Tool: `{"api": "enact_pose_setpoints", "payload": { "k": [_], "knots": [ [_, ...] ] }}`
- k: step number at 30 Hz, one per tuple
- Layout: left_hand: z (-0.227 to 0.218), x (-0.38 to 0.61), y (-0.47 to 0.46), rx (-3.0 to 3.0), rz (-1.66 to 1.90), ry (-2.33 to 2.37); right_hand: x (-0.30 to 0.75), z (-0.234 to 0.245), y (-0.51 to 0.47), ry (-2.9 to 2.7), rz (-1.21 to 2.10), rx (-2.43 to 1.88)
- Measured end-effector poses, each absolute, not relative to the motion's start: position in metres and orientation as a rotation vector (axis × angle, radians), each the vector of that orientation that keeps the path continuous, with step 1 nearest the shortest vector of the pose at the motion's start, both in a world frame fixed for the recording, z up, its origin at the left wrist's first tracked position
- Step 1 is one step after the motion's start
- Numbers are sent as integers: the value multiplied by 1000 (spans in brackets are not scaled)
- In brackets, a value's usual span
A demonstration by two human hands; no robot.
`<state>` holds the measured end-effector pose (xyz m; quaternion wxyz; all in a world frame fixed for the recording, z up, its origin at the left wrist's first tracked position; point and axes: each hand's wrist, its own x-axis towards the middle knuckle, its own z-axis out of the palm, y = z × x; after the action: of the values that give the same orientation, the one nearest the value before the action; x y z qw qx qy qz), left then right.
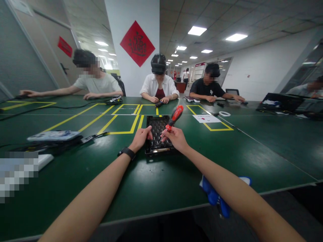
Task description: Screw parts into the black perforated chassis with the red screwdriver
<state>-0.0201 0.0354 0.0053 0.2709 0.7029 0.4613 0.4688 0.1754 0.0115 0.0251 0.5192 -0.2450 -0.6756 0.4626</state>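
Observation:
A screwdriver (176, 117) with a red and black handle is pinched in my right hand (176, 138). Its shaft slants down to the left, and the tip is over or on the inside of a shallow black tray (154, 153). Several small shiny pieces in rows, too small to name, show across the tray's inside. My left hand (141, 138) grips the tray's left side, thumb over the rim and the other fingers partly hidden. The tray lies on the green table (141, 188) in front of me.
Blue-and-white gloves (214, 193) lie at the table's front edge beneath my right forearm. To the left are a flat patterned box (54, 135) and black cables (88, 137). A printed sheet (207, 119) and a white tape roll (224, 114) lie farther right. Several people sit across the table.

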Motion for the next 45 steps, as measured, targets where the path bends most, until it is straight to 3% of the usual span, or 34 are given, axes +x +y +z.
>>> {"api": "enact_pose_setpoints", "payload": {
  "k": [45],
  "knots": [
    [8,3,16,1836,1238,917,167,16,13,-1593,1168,-627]
  ]
}}
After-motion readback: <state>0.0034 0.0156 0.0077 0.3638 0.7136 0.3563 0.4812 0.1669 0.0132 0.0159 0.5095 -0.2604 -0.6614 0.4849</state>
